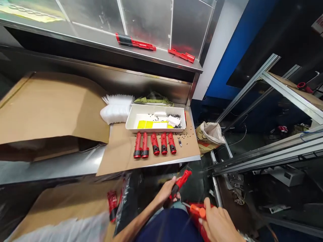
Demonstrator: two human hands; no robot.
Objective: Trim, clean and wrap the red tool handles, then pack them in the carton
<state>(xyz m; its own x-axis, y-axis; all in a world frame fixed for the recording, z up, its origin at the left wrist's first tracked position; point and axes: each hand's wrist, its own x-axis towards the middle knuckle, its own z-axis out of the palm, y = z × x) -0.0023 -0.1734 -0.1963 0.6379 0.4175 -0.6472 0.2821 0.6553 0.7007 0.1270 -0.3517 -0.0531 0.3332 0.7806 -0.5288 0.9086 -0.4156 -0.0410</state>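
Note:
Over my lap, my left hand (168, 190) is closed around a red and black plastic housing (180, 184), its red end pointing up and to the right. My right hand (217, 218) grips a screwdriver by its orange handle (198, 210), the metal shaft pointing left toward the housing but apart from it. Just ahead, several similar red and black housings (164, 143) lie in a row on a cardboard sheet (121, 164). Behind them stands a white tray (130, 122) holding small black pieces, possibly screws, and yellow and white labels.
At left is a large cardboard box (55, 104), beside a stack of white foam sheets (116, 112). More red parts (143, 45) lie on the metal shelf. A paper sack (210, 134) and a metal frame (252, 87) stand right. A lower box (75, 198) holds wrapped parts.

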